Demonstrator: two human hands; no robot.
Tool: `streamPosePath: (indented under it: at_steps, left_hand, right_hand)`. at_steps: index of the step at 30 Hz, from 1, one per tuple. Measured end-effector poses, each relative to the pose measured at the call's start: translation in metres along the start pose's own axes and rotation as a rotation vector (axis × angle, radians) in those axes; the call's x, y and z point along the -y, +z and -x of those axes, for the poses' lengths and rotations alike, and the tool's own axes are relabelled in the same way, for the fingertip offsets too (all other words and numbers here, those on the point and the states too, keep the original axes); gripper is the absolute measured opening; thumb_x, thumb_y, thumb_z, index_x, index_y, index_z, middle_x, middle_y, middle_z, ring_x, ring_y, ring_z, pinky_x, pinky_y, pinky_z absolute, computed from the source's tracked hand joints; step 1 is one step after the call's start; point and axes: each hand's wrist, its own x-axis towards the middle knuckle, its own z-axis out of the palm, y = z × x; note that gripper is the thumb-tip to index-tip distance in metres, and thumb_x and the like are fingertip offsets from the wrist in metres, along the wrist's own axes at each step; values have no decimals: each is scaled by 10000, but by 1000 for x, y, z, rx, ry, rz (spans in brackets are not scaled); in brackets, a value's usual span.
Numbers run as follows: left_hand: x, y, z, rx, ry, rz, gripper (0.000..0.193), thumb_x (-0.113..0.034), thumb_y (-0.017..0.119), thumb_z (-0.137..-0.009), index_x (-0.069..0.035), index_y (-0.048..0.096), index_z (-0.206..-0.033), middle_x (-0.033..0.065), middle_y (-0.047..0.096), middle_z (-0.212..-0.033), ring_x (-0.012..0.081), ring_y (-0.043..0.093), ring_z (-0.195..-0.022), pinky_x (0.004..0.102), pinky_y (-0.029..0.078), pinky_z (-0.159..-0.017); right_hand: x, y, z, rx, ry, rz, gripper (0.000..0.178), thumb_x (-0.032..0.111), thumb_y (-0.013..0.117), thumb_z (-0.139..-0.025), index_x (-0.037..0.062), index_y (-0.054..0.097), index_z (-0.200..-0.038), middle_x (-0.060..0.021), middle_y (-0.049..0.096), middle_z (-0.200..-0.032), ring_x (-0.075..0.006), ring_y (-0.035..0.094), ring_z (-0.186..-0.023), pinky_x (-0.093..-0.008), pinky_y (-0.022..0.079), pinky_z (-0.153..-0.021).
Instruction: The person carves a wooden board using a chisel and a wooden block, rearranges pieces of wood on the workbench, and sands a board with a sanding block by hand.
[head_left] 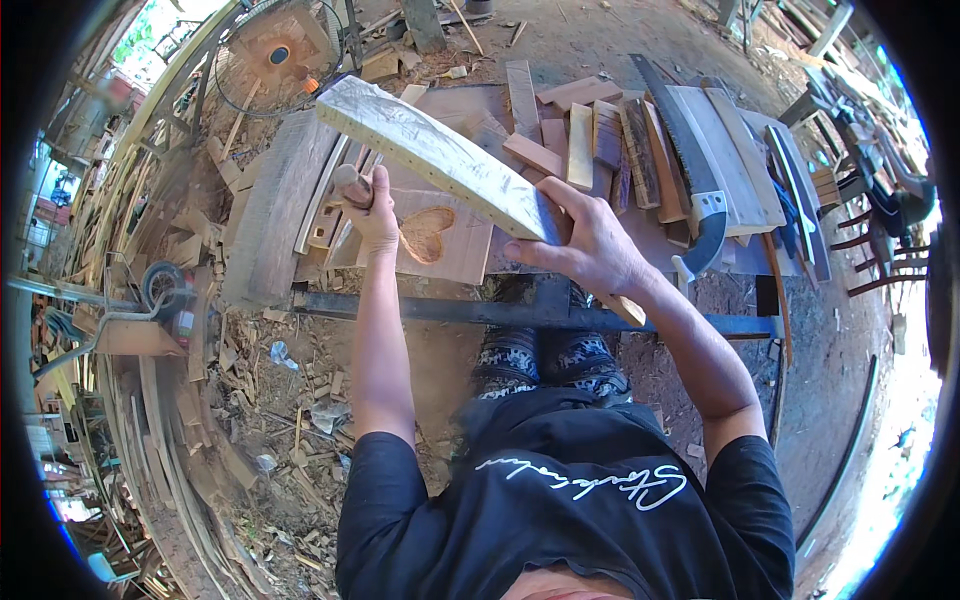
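A long table with a blue metal rail (430,309) is standing at 12 o'clock in the view, carrying many loose boards. At 10 o'clock on it, a thick, weathered grey-brown timber (268,222) is lying lengthwise. At 2 o'clock, a handsaw with a dark toothed blade and a blue-grey handle (684,140) is resting over other boards. Between 11 and 12 o'clock, a long, pale, scuffed wooden plank (435,152) is slanting above the table, its far end pointing toward 11 o'clock. Below it, a flat light-brown board with a carved heart-shaped hollow (466,252) is lying on the table, the hollow showing at 11 o'clock. At 1 o'clock, short brown and yellowish wood pieces (580,148) are lying side by side.

The right hand (598,240) is gripping the plank's near end at 2 o'clock, its fingers clamping on the wood. The left hand (378,217) is holding a brown, rounded wooden piece (350,186) at 10 o'clock, its fingers closing around it and its thumb sticking up.
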Motion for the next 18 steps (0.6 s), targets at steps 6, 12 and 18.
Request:
streamPosePath:
  at_steps: [6,12,18]
  left_hand:
    - [16,-4,-6,79,97,-39,343,-175,740,-874,-110,465,-679,-74,451,-614,36,397,-530,229,304,-491]
    - [-12,-8,-4,270,41,-114,245,-112,751,-842,-84,539,-721,-60,506,-643,44,451,-560,216,361,-530]
    - [-28,-13,-8,474,-121,-247,163,-137,737,-840,-84,594,-784,-41,567,-675,69,541,-627,249,443,-603]
  right_hand:
    - [28,-2,-15,-62,-165,140,585,319,793,-758,-18,546,-1166,-134,648,-846,-174,655,-705,-306,499,-652]
    - [49,18,-52,-109,-311,439,561,351,772,-756,60,536,-1173,-157,670,-835,-317,687,-711,-422,517,-637]
    - [59,12,-60,-67,-232,531,600,391,767,-731,84,548,-1197,-161,695,-849,-351,687,-756,-456,528,-697]
